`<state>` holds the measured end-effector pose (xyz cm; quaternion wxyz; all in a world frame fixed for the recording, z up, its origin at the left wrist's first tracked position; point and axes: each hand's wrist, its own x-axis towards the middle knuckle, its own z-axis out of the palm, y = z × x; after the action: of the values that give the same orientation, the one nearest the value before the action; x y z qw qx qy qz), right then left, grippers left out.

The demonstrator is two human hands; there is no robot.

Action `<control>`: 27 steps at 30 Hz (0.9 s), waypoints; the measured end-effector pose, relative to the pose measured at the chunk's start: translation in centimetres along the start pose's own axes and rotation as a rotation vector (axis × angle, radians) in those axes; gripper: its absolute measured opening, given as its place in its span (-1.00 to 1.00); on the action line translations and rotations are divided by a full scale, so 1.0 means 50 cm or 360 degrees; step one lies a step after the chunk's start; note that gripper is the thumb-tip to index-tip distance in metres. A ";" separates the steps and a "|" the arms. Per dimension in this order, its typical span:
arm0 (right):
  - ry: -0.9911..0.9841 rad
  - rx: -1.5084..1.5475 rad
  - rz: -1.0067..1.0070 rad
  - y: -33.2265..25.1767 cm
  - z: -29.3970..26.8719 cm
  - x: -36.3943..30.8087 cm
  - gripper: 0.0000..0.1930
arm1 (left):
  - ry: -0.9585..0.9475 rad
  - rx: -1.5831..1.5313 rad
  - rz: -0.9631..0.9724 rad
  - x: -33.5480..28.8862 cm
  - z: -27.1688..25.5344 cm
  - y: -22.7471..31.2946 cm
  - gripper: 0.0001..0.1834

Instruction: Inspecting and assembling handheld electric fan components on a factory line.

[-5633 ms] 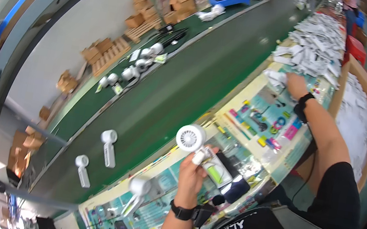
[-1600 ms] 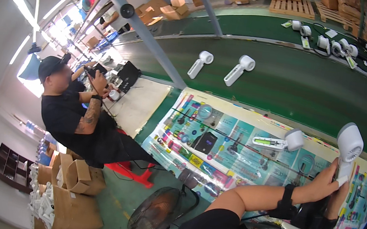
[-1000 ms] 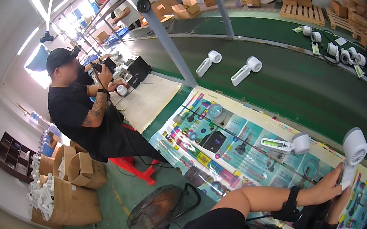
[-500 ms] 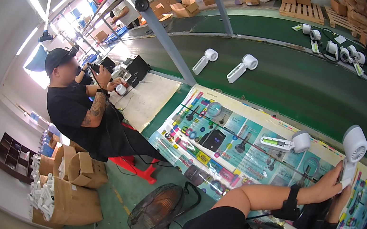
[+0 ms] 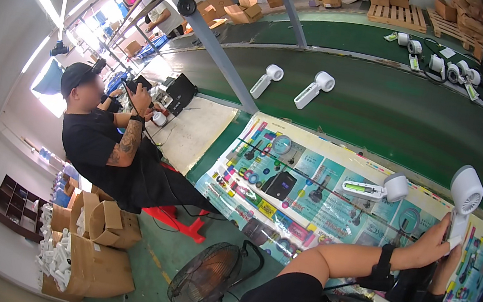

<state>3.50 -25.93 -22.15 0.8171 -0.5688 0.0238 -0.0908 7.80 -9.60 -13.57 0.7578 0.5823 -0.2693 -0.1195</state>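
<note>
Over the counter [image 5: 332, 219], the left hand [image 5: 430, 245] grips the white fan [image 5: 468, 190] by its handle, so its round head stands free; the right hand [image 5: 447, 266], mostly hidden, may or may not grip too.

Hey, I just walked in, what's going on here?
The person's left hand grips a white handheld fan by its handle, head up; the right hand is at the handle's lower end, partly hidden. A second fan lies on the print-covered table, a green strip showing in its handle, and two more lie on the green belt. At left, a co-worker handles things at another work surface.
</note>
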 end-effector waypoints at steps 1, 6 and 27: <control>-0.0017 0.0003 -0.0006 0.005 -0.010 0.002 -0.38 | -0.0001 -0.0003 0.0002 0.000 -0.001 0.003 -0.29; -0.0050 -0.0032 -0.0034 0.008 -0.014 0.001 -0.38 | 0.0126 0.0055 0.0094 0.002 0.018 -0.044 -0.34; -0.0167 -0.0468 -0.0014 -0.136 0.136 -0.016 -0.68 | 0.0302 0.1841 -0.0347 0.255 -0.436 0.017 -0.55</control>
<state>2.84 -21.78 -13.43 0.7247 -0.6864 -0.0086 -0.0601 30.14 2.18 -13.19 0.3217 0.9329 -0.1604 0.0219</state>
